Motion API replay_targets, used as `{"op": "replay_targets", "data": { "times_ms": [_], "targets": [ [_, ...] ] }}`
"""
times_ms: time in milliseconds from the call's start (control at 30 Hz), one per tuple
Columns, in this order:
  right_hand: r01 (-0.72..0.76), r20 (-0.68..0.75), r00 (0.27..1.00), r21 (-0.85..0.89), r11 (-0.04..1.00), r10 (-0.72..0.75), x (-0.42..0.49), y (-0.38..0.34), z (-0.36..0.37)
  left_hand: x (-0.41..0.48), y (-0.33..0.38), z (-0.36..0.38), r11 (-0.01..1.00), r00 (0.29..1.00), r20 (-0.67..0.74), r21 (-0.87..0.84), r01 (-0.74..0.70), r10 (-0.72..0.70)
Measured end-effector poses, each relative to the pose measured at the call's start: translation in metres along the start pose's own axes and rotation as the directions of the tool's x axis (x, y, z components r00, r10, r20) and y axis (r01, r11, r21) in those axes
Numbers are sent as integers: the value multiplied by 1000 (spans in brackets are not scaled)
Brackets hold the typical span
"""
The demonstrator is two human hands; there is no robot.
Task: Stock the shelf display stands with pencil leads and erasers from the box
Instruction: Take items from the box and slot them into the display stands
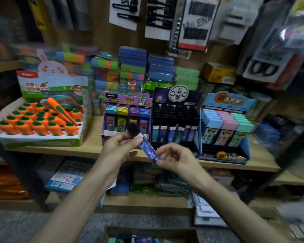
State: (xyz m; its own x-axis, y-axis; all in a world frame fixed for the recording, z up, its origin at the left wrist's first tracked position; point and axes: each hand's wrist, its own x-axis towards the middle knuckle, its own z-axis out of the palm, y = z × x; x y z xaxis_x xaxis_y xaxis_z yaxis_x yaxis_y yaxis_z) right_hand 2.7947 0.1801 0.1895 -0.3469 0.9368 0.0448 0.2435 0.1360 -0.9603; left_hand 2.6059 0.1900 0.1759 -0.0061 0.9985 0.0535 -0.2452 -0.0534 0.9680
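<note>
My left hand (119,146) and right hand (175,158) both pinch 1 blue pencil lead case (148,149) before the shelf (93,142). I judge the black display stand (175,123) at 1 o'clock suits it: slot it upright, label outward

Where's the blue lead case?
The blue lead case is mid-frame in the head view, pinched between the left hand and right hand, in front of the black display stand.

Both hands, the left hand (118,148) and right hand (175,159), pinch opposite ends of a blue pencil lead case (148,149), tilted, in front of the black display stand (175,120) on the wooden shelf (88,148).
</note>
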Motion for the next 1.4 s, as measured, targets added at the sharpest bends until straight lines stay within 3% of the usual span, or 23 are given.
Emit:
{"op": "replay_targets", "data": {
  "times_ms": [67,167,233,367,567,667,933,1100,1400],
  "targets": [
    [-14,86,996,-83,996,21,-7,0,-8,0,-3,17,989,998,35,136,-65,60],
    [62,-66,996,-49,997,-65,-10,-7,-30,0,-7,43,884,958,173,376,-277,227],
    [122,-148,981,-42,992,-127,-13,-11,-40,0,-10,59,835,928,267,420,-355,260],
    [149,-225,954,-217,965,-198,-15,-9,-59,2,-16,79,767,904,316,489,-415,288],
    [147,-479,844,-221,964,-239,8,-20,-117,21,-29,64,356,919,328,850,-388,219],
    [129,-498,826,-289,948,-264,23,-15,-127,28,-36,56,259,924,344,889,-378,168],
    [121,-384,863,-474,872,-329,42,17,-111,33,-49,48,214,923,360,899,-383,140],
    [124,-327,891,-491,862,-315,43,20,-106,34,-52,52,198,912,390,891,-409,129],
    [-5,-495,841,-411,911,-219,63,35,-98,33,-54,52,199,900,407,880,-432,154]
  ]
}}
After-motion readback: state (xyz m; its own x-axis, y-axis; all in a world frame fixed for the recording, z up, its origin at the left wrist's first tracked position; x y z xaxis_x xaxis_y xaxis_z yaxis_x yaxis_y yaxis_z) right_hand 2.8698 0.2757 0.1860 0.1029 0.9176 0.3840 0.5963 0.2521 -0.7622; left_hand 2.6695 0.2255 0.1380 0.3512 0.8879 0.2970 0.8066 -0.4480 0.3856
